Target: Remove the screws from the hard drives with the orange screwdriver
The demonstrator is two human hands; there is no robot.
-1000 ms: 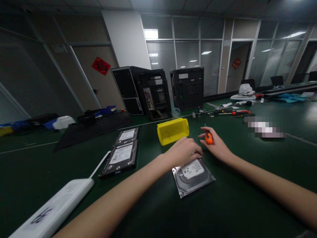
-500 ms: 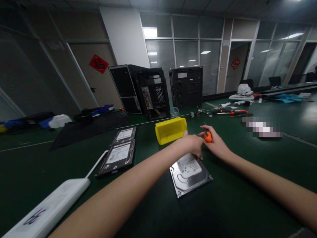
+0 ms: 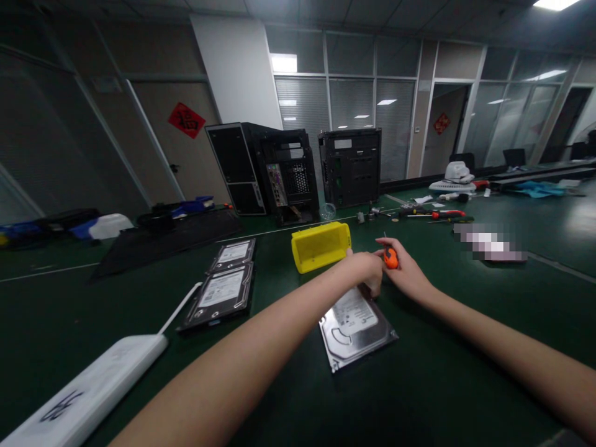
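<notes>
An orange-and-black screwdriver [image 3: 391,257] is held in my right hand [image 3: 406,268], its thin shaft pointing up and away from me. My left hand [image 3: 365,271] is closed and meets the fingers of my right hand beside the screwdriver. Its fingertips are turned from view, so what they pinch is hidden. Beneath my left hand, a silver hard drive [image 3: 356,332] with a white label lies flat on the green table; the hand covers its far end. Just beyond my left hand, a yellow plastic bin [image 3: 321,247] rests with its open side facing me.
Two more hard drives [image 3: 223,288] lie to the left, near a white power strip [image 3: 88,391] with its cord. Black computer cases [image 3: 350,166] stand at the back. Pliers and other hand tools [image 3: 437,214] lie back right, near a blurred-out pinkish object [image 3: 488,242].
The fingers of my left hand have curled in closer beside the screwdriver. My right hand keeps its hold, and the hard drive stays where it was.
</notes>
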